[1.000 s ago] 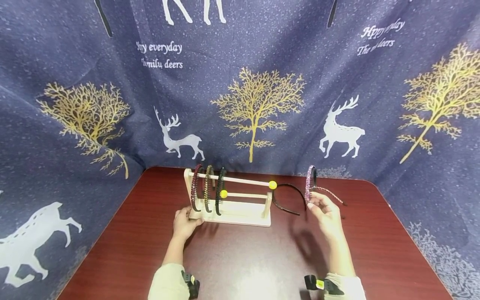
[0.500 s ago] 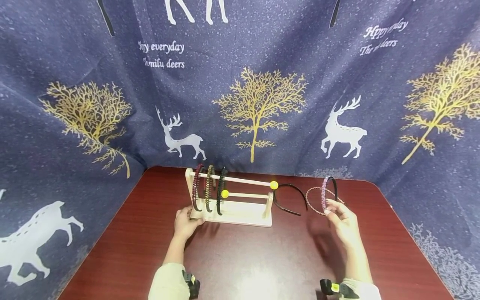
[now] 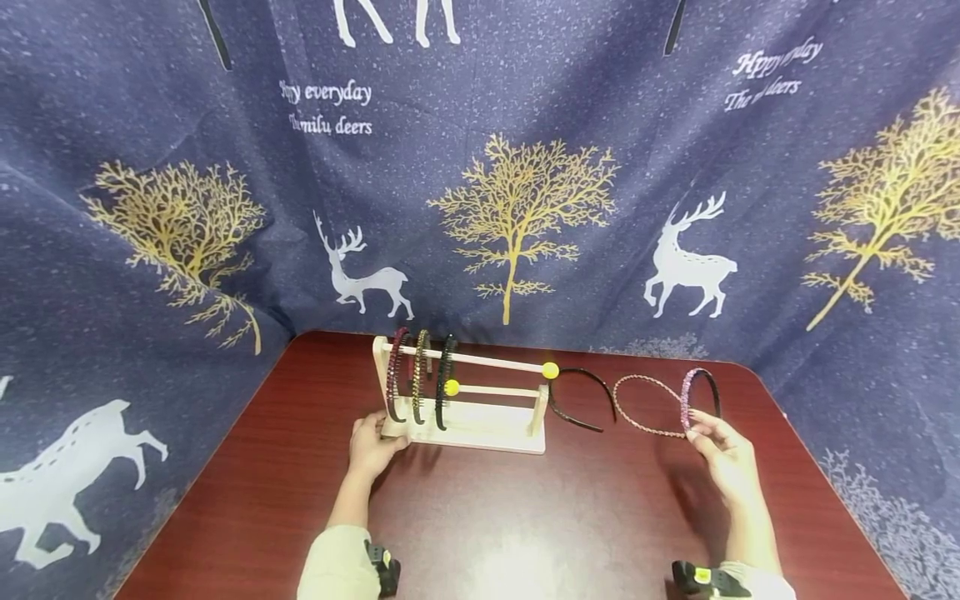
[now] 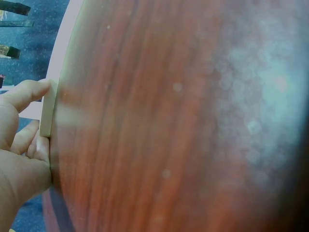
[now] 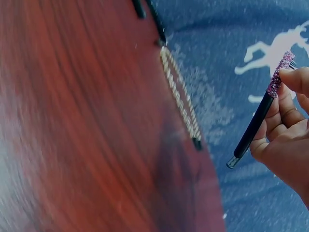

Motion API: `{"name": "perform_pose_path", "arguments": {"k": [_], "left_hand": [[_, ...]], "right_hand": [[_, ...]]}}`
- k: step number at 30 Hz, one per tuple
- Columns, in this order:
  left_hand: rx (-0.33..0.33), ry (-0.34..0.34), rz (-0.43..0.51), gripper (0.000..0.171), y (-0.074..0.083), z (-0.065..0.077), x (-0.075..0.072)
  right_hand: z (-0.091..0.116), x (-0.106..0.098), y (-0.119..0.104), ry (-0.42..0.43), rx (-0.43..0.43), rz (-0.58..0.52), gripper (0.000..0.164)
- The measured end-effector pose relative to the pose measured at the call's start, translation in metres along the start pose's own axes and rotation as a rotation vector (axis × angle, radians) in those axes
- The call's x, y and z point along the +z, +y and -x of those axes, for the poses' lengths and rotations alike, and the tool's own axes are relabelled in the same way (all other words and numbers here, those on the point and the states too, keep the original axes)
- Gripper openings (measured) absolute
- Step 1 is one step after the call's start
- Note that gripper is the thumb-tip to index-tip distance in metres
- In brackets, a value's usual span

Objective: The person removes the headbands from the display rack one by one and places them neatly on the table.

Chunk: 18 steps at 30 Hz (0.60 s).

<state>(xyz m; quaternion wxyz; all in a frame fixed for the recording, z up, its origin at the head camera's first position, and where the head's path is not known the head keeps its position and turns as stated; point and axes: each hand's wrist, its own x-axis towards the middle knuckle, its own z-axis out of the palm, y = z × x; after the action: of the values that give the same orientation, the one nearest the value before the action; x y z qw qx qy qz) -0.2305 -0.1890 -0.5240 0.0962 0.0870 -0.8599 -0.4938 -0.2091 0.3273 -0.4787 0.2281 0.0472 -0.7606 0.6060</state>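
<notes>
My right hand (image 3: 727, 462) pinches a pink glittery headband (image 3: 686, 398) by one side, holding it above the table at the right. In the right wrist view, this headband's black end (image 5: 253, 125) sticks out past the fingers. My left hand (image 3: 371, 448) grips the left front corner of a pale wooden headband rack (image 3: 487, 425). The left wrist view has the thumb and fingers on either side of its base edge (image 4: 48, 111). Hanging at the rack's left end are a dark red headband (image 3: 392, 383), a gold one (image 3: 417, 387) and a black one (image 3: 443, 392).
On the red-brown table (image 3: 480, 517), a thin dark headband (image 3: 577, 421) lies right of the rack. Beside it lies a braided pinkish headband (image 3: 637, 425). Yellow balls (image 3: 551, 371) cap the rack's rods. A blue printed cloth (image 3: 465, 275) hangs behind.
My right hand has moved right and nearer, carrying the pink glittery headband away from the rack. The braided headband shows more fully now. My left hand stays on the rack.
</notes>
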Motion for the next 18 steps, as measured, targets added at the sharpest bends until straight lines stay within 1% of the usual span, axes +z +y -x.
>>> {"name": "perform_pose_path", "arguments": {"k": [1, 5, 7, 9, 11, 14, 18], "left_hand": [[0.001, 0.002, -0.002, 0.065, -0.001, 0.000, 0.000], [0.012, 0.007, -0.018, 0.065, -0.002, 0.001, 0.000], [0.013, 0.005, -0.017, 0.065, -0.002, 0.001, 0.000], [0.013, 0.006, -0.017, 0.065, -0.001, 0.002, -0.001], [0.010, 0.002, -0.009, 0.065, -0.001, 0.002, -0.001], [0.011, 0.006, -0.003, 0.065, -0.001, 0.002, -0.001], [0.017, 0.017, -0.005, 0.064, 0.000, 0.002, -0.001]], "right_hand": [[0.000, -0.003, 0.004, 0.000, -0.002, -0.024, 0.029], [0.001, -0.015, 0.014, 0.007, 0.028, -0.015, 0.029], [0.001, -0.022, 0.017, 0.007, 0.050, 0.006, 0.030], [0.000, -0.027, 0.019, 0.006, 0.071, 0.054, 0.031], [-0.002, -0.031, 0.019, 0.002, 0.084, 0.060, 0.032], [-0.007, -0.036, 0.021, -0.009, 0.087, 0.077, 0.032], [-0.013, -0.043, 0.026, -0.039, 0.079, 0.149, 0.033]]}}
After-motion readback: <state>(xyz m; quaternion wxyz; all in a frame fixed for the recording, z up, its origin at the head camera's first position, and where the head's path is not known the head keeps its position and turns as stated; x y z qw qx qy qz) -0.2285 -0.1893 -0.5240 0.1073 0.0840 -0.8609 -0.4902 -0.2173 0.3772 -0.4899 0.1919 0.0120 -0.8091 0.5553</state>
